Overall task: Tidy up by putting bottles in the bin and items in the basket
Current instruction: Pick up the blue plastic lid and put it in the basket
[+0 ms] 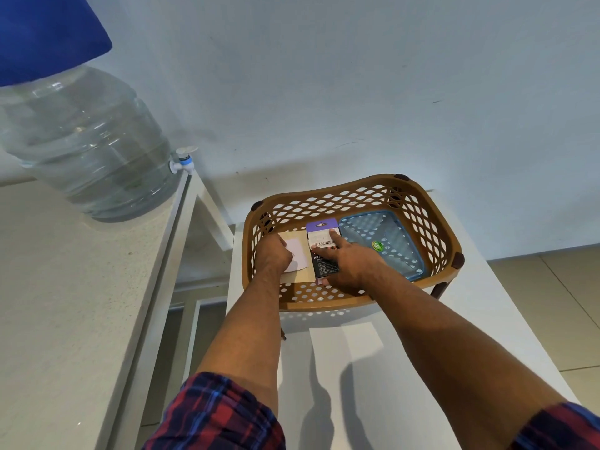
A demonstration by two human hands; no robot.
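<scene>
- sleeves (220,414) of red and blue plaid sit nearest, with both forearms reaching forward over the white surface (357,384) toward the basket.
- basket (425,203) is brown lattice plastic on short legs, standing on that surface by the wall; it looks light and stiff, best lifted by its rim, and it would likely slide if pushed.
- left hand (274,254) is inside the basket with fingers curled down onto the tan card (297,237) lying flat on the floor of the basket; whether it pinches the card or only presses on it i cannot tell.
- tan card carries a pale paper patch and looks thin, light and bendable; i judge an edge pinch suits it, since a flat card is hard to lift from above.
- right hand (350,263) grips the small packet (323,251), fingers laid along its top face by the barcode label and the thumb apparently underneath at the near end.
- small packet, purple-topped and dark below, lies just beside the tan card; it seems a light, stiff carton, safe to take by its long edges.
- blue tray (399,235), a perforated plastic piece with a green sticker, lies in the right part of the basket, light and slightly flexible by the look.
- water jug (87,147) with a tap stands on the higher surface to the left, well apart, heavy if full.
</scene>
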